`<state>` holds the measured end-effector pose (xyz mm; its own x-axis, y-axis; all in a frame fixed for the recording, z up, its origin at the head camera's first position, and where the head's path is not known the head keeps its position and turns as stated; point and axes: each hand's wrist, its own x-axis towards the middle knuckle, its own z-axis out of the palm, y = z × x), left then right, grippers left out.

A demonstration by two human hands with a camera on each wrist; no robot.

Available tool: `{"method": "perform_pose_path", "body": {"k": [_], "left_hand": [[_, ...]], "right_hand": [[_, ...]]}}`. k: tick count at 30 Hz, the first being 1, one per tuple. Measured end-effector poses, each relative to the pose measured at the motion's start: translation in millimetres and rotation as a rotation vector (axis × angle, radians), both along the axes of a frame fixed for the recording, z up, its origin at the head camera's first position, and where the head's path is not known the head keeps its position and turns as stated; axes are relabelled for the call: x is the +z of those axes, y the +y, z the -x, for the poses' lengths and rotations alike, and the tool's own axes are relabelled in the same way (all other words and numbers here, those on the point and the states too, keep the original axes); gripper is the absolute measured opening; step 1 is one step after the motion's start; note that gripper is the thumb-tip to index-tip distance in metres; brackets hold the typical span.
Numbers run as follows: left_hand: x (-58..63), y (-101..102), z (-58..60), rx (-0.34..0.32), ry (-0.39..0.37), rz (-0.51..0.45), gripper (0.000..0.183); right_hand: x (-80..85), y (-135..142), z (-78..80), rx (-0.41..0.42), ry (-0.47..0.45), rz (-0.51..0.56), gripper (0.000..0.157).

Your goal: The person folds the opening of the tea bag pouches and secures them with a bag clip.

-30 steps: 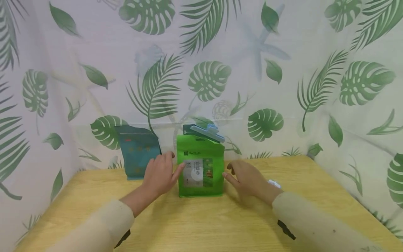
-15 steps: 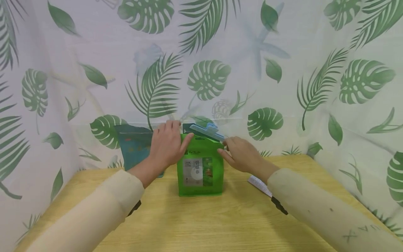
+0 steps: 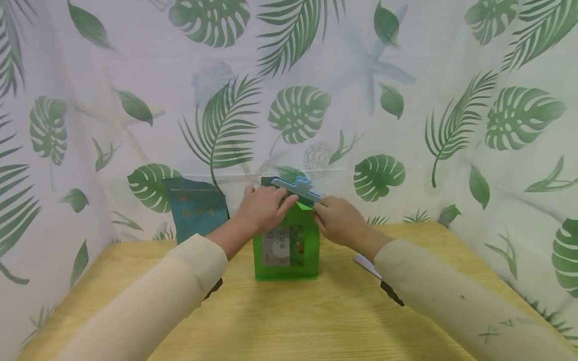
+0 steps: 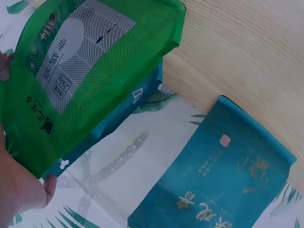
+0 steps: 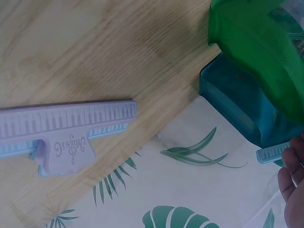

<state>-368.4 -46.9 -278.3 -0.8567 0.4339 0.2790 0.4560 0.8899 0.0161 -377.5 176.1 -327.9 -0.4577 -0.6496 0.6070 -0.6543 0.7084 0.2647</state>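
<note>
A bright green tea pouch (image 3: 289, 265) stands upright on the table with its label facing me. At its top left my left hand (image 3: 262, 209) pinches the upper edge, thumb across the front and fingers behind. The right hand (image 3: 340, 220) grips the top right corner, its fingers curled. Directly behind stands a teal pouch (image 5: 232, 88), mostly hidden, with a light blue piano-key clip (image 3: 300, 187) slanting across its top. In the right wrist view, the right fingertips overlap the end of this clip.
Another teal pouch (image 3: 194, 210) with gold lettering stands at the back left. On the table to the right, a lilac "Music" clip (image 5: 71, 128) lies over a light blue one (image 5: 111, 129). A leaf-patterned cloth (image 3: 293, 115) hangs behind the wooden table (image 3: 298, 321).
Both hands have risen from the green pouch's sides to its top corners. The left hand has also moved right along the upper edge. The pouch stays in place.
</note>
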Motion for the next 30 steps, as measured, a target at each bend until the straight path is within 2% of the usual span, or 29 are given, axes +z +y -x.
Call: {"method": "perform_pose_path", "body": {"k": [4,7,13,18,20,23,27,30], "left_hand": [[-1.6,0,-1.0,0.002,-0.015,-0.005,0.057],[-0.6,-2,-2.7,-0.017,-0.015,0.003,0.056],[0.4,-10,-7.0,-0.04,0.006,0.01,0.053],[-1.7,-13,-7.8,-0.072,0.051,0.043,0.05],[-3.2,-12,-8.3,-0.077,0.066,0.064,0.047],[-6.7,-12,-9.6,-0.08,0.091,0.089,0.041],[-12.9,-9,-11.2,-0.101,0.135,0.097,0.035],[-16.7,-6,-11.9,-0.121,0.173,0.077,0.03]], "right_hand": [[0.4,1,-0.7,-0.014,-0.015,-0.031,0.02],[3.6,4,-1.4,-0.024,-0.096,-0.015,0.026],[10.7,3,-1.6,0.038,-0.269,0.096,0.03],[10.2,1,-3.5,0.01,-0.344,0.043,0.022],[6.3,0,-3.7,0.004,-0.345,0.002,0.02],[-2.3,-3,-1.4,0.007,-0.273,-0.029,0.021],[-11.1,-8,2.9,0.002,-0.14,0.004,0.027],[-11.1,-10,2.6,-0.011,-0.114,0.019,0.03]]}}
